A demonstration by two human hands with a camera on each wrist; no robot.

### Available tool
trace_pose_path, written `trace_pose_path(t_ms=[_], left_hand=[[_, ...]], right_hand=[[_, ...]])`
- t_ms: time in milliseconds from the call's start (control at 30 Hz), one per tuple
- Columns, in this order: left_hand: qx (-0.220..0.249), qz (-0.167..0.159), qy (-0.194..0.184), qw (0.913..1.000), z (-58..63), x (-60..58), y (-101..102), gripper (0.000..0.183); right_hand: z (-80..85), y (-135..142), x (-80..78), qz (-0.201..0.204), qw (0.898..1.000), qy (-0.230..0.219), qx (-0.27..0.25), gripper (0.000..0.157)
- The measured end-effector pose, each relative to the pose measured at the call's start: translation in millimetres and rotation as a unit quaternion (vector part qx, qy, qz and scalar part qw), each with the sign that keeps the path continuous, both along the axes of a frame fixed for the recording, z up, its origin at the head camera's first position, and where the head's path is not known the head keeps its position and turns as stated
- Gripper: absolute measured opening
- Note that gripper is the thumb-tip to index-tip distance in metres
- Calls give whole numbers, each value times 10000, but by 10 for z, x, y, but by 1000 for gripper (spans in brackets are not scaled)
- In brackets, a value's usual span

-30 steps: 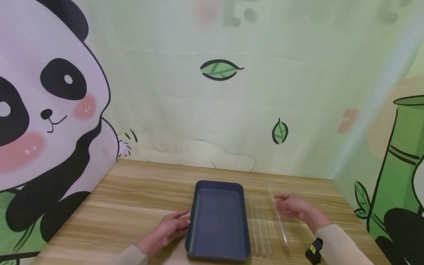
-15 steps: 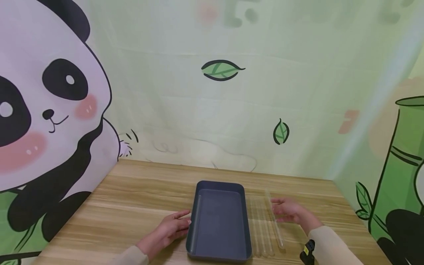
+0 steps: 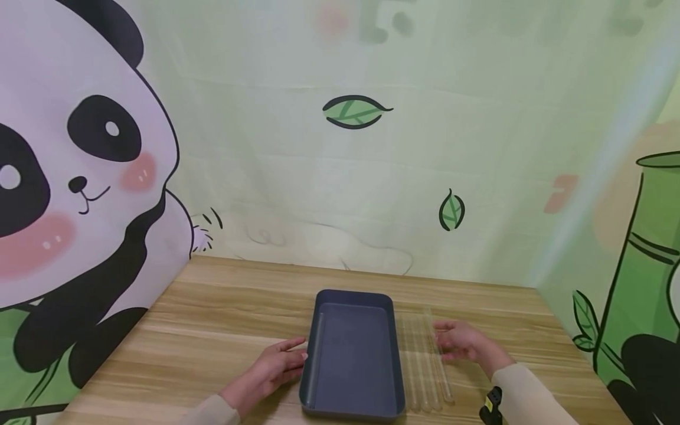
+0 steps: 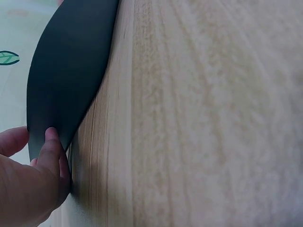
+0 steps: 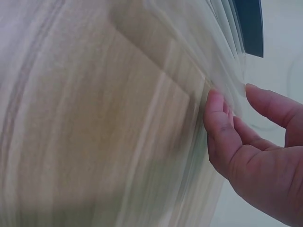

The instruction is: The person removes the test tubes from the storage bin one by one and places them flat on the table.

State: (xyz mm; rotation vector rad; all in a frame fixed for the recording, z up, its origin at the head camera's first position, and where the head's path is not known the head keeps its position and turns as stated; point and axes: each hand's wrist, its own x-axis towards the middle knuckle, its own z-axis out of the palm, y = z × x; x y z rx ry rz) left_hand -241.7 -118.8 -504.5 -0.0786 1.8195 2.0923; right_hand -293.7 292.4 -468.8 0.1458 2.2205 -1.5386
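Observation:
A dark blue-grey rectangular tray (image 3: 356, 354) stands on the wooden table, with one clear tube (image 3: 317, 360) lying along its inner left side. My left hand (image 3: 271, 369) rests against the tray's outer left wall; the left wrist view shows fingertips (image 4: 51, 135) touching that wall and the thumb at its rim. Right of the tray, several clear tubes (image 3: 419, 372) lie side by side. My right hand (image 3: 462, 342) pinches another clear tube (image 3: 445, 381) beside that row. In the right wrist view, this tube (image 5: 189, 42) runs between thumb and fingers, slightly blurred.
The wooden table (image 3: 239, 295) reaches back to a green fabric wall (image 3: 265, 147) printed with leaves and pandas. A small black device (image 3: 491, 407) is worn at the right wrist.
My right hand has moved left with the clear tube, bringing it alongside the row of tubes. The left hand and the tray have stayed in place.

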Motion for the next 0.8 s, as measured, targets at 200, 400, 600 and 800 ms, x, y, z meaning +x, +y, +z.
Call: trace_pose_path(t_ms=[200,400,600,800], left_hand=[[-2,45,-41,10000,-5,7,2,65],[-34,84,-59,9999,0,-3,11,65],[-29,53,-54,10000,-3,0,14,65],[-49,53,-44,10000,3,1,14,64]], right_hand=[[-40,-15,6,-91,9998,-107,-142,62],[-63,-29,2,-177,9997,-155,-117,62],[-74,-28,2,-150,9997,-148,-115,60],[-96,-40,-13,-196,9998,-76,32,59]])
